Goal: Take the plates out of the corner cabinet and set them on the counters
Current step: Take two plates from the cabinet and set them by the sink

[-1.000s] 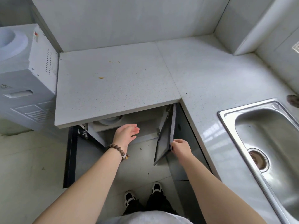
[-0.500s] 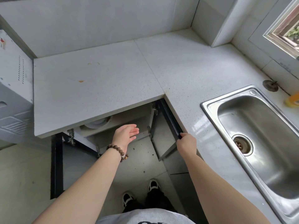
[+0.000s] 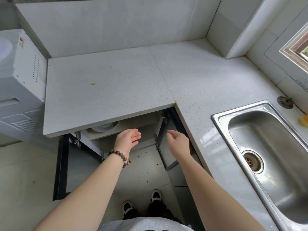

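The corner cabinet (image 3: 141, 125) under the L-shaped counter (image 3: 116, 90) stands open, both its dark doors swung out. White plates (image 3: 104, 127) peek out on a shelf just below the counter's front edge, mostly hidden by it. My left hand (image 3: 128, 139), with a bead bracelet on the wrist, hovers open in front of the cabinet opening, right of the plates. My right hand (image 3: 178, 140) is open too, fingers apart, beside the right door (image 3: 165, 147) and not touching it.
A steel sink (image 3: 266, 155) is set into the right counter. A white water dispenser (image 3: 20, 84) stands at the left. The left door (image 3: 66, 169) juts out over the floor. A window (image 3: 298, 47) and a yellow item (image 3: 303, 120) are at the far right.
My right hand has let go of the right door, now swung fully open, and moved toward the cabinet opening. My left hand stays in front of the opening.
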Tool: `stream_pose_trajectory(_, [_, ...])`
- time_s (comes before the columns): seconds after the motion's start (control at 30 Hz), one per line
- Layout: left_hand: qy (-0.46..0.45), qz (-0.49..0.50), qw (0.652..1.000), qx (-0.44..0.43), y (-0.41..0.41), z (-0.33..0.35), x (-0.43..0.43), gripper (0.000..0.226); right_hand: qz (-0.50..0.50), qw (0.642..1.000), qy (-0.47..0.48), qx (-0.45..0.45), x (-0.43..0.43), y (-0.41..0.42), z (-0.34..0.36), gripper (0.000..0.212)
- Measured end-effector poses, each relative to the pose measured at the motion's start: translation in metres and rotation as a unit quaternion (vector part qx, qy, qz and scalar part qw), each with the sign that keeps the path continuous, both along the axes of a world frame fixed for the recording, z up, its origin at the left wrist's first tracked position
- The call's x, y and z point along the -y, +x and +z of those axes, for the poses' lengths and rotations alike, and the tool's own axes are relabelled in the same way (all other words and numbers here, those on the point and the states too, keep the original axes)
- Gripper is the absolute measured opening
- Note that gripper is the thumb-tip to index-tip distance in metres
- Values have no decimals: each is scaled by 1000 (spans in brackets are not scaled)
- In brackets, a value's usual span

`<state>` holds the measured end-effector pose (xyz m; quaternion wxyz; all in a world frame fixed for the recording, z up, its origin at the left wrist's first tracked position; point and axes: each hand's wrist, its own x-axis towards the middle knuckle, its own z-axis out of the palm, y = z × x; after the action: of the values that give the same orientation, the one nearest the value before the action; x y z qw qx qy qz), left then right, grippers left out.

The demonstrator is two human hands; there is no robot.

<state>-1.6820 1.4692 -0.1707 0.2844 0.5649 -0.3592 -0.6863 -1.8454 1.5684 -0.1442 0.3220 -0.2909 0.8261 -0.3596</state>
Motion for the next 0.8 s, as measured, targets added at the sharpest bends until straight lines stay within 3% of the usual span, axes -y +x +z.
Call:
stream_pose_trajectory(0.27, [-10, 135, 991, -13, 49, 8, 12, 26, -11, 974, -82, 213, 45, 22, 1, 29])
stream_pose_trajectory(0.6, [-37, 271, 962, 10, 94, 12, 14, 26, 72, 960, -92, 255, 90, 45, -4, 18])
stream_pose_trajectory(0.8, [-39, 289, 956, 12, 104, -17, 16, 26, 105, 956, -72, 263, 101, 59, -42, 19])
